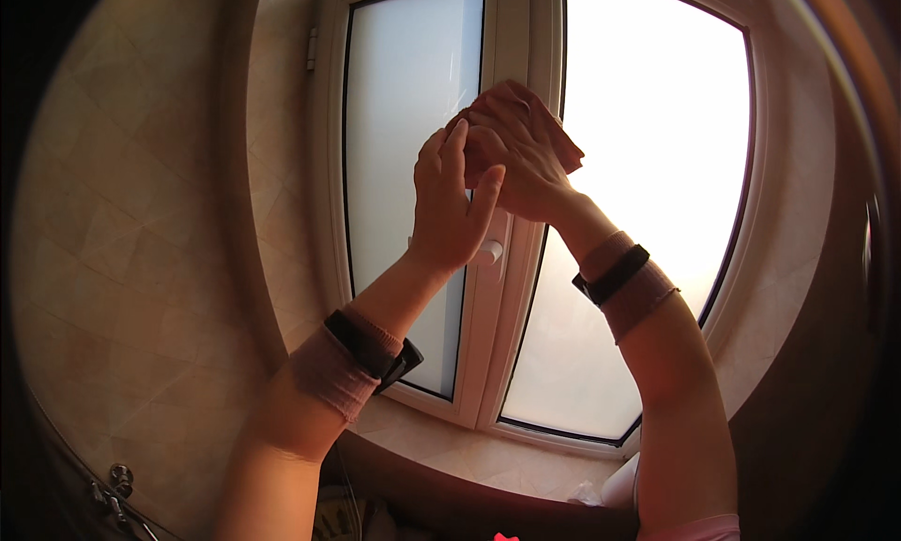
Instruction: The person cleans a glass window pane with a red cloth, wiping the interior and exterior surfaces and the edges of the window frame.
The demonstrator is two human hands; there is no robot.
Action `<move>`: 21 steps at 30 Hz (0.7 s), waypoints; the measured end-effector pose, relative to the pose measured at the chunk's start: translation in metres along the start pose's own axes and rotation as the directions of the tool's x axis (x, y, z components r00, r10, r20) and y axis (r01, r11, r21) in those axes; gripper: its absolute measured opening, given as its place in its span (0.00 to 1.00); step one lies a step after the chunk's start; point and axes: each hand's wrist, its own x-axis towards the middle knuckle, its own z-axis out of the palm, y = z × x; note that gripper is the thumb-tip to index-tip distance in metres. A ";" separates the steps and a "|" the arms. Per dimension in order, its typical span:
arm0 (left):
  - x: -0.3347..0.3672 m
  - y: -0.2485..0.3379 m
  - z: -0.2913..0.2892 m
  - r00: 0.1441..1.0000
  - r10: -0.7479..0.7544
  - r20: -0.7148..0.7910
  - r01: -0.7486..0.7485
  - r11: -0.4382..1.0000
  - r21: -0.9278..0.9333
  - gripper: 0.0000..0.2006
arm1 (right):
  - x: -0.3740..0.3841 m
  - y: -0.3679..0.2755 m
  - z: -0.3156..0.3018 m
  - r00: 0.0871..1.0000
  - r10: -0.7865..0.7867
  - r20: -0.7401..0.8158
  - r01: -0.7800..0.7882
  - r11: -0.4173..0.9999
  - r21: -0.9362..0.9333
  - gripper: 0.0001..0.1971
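My right hand (pixel 527 170) presses a reddish-brown cloth (pixel 556 133) against the middle frame of a white window (pixel 513 44). Folds of the cloth stick out past its fingers, above and to the right. Just left of it, my left hand (pixel 449 203) is raised with fingers stretched upward and thumb apart. It overlaps the near edge of the cloth and right hand in view; whether they touch I cannot tell. Below both hands a white window handle (pixel 488 252) sits on the frame. Each wrist wears a dark band over a pinkish cuff.
A frosted pane (pixel 408 166) lies to the left and a bright pane (pixel 657 119) to the right. Beige tiled wall (pixel 131 241) curves along the left. Below runs the tiled sill (pixel 469 455), with a white rounded object (pixel 620 485) at its right. A metal fitting (pixel 120 480) shows lower left.
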 end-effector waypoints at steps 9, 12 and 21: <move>-0.020 -0.042 0.026 0.884 -0.234 0.405 0.186 0.970 0.155 0.40 | -0.001 0.044 -0.042 0.972 0.209 -0.110 -0.215 0.975 -0.049 0.16; -0.013 -0.014 0.025 0.797 -0.344 0.496 0.217 0.930 0.297 0.45 | -0.019 0.063 -0.049 0.974 0.213 -0.078 -0.222 0.826 -0.517 0.23; 0.004 -0.029 0.034 0.866 -0.174 0.468 -0.088 0.869 0.486 0.46 | -0.060 0.070 -0.045 0.960 0.277 0.051 -0.140 0.627 -0.767 0.37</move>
